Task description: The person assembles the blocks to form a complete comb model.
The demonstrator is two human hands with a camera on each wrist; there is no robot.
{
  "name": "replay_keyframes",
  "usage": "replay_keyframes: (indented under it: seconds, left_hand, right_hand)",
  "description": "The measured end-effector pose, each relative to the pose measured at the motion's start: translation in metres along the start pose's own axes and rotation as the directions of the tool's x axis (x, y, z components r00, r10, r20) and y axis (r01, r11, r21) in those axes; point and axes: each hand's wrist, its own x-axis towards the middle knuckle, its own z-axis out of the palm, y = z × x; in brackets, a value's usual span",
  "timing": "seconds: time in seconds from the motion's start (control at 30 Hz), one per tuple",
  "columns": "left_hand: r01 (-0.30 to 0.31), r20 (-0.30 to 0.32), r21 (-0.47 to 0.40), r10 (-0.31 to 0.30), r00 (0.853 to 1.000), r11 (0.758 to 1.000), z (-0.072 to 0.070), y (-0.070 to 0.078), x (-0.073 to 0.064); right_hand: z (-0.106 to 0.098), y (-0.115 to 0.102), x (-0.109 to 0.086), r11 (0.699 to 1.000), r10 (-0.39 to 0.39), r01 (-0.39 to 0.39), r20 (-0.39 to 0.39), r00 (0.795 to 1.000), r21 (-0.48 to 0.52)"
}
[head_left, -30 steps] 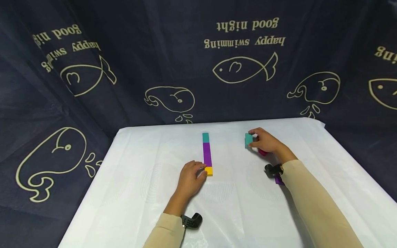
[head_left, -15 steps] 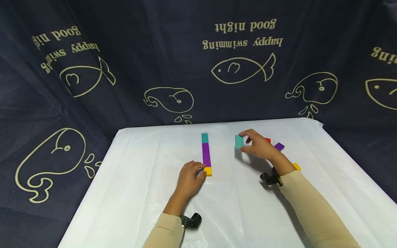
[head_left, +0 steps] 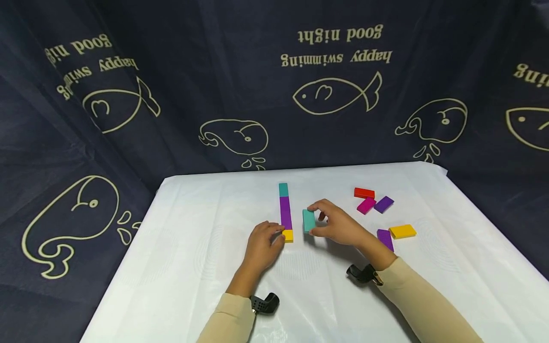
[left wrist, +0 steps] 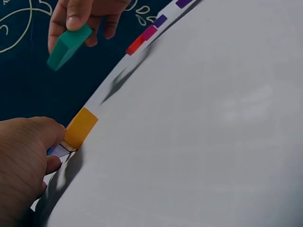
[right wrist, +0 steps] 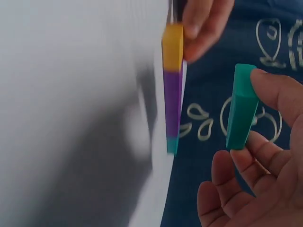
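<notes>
A teal domino block (head_left: pixel 309 221) hangs over the table, pinched at its two ends between the thumb and fingers of my right hand (head_left: pixel 339 226). To its left a straight row lies on the table: a teal block (head_left: pixel 283 189) at the far end, a purple stretch (head_left: pixel 285 213) in the middle and a yellow block (head_left: pixel 288 236) nearest me. My left hand (head_left: pixel 262 247) rests beside the row, its fingertips against the yellow block's left side. In the right wrist view the held teal block (right wrist: pixel 242 109) stands apart from the row.
Loose blocks lie at the right: a red one (head_left: pixel 364 193), a magenta one (head_left: pixel 366 206), a dark purple one (head_left: pixel 383 204), another purple one (head_left: pixel 385 240) and a yellow one (head_left: pixel 402 231). A dark printed cloth (head_left: pixel 206 85) hangs behind the white table (head_left: pixel 171 267).
My right hand has carried the teal block left and nearer me, from the loose blocks to just right of the row. My left hand has stayed at the yellow block.
</notes>
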Motion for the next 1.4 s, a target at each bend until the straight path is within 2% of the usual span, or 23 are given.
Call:
replay_keyframes:
  seconds: [0.17, 0.37, 0.67, 0.97, 1.4]
  left_hand:
    - [-0.004, -0.004, -0.005, 0.004, 1.000, 1.000, -0.001, 0.003, 0.001]
    - [-0.011, 0.001, -0.017, 0.011, 1.000, 1.000, -0.003, 0.003, 0.001]
    - [-0.031, -0.014, -0.002, 0.031, 0.999, 1.000, -0.001, 0.002, 0.001]
    - [-0.027, -0.006, -0.001, 0.027, 1.000, 1.000, 0.001, 0.001, 0.000]
    - [-0.031, -0.017, 0.002, 0.031, 0.999, 1.000, 0.000, 0.000, 0.001]
  right_hand:
    - [0.015, -0.010, -0.005, 0.999, -0.037, 0.039, 0.068, 0.997, -0.019]
    - [0.029, -0.017, -0.012, 0.994, -0.084, 0.097, 0.191, 0.978, -0.056]
    - [0.038, -0.019, -0.018, 0.988, -0.067, 0.106, 0.314, 0.947, -0.110]
    - [0.038, -0.017, -0.021, 0.985, -0.055, 0.104, 0.325, 0.944, -0.138]
    - [0.045, -0.019, -0.020, 0.973, -0.101, 0.153, 0.274, 0.956, -0.175]
